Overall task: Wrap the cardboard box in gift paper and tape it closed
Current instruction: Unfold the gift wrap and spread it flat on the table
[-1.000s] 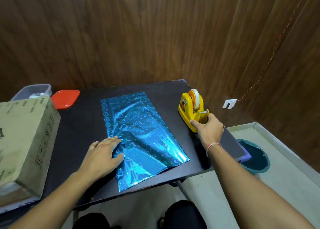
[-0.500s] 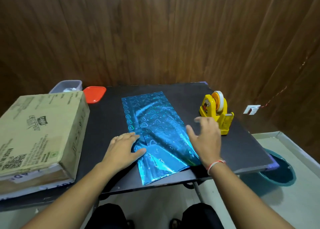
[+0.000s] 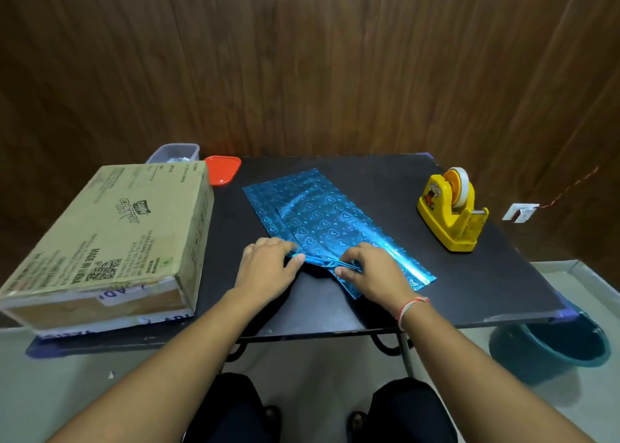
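On the gift paper (image 3: 322,221), left hand (image 3: 268,268) and right hand (image 3: 372,271) pinching its near edge

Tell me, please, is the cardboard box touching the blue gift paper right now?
Apart. The head view shows a strip of bare black table between the cardboard box and the gift paper, whose near edge both hands hold.
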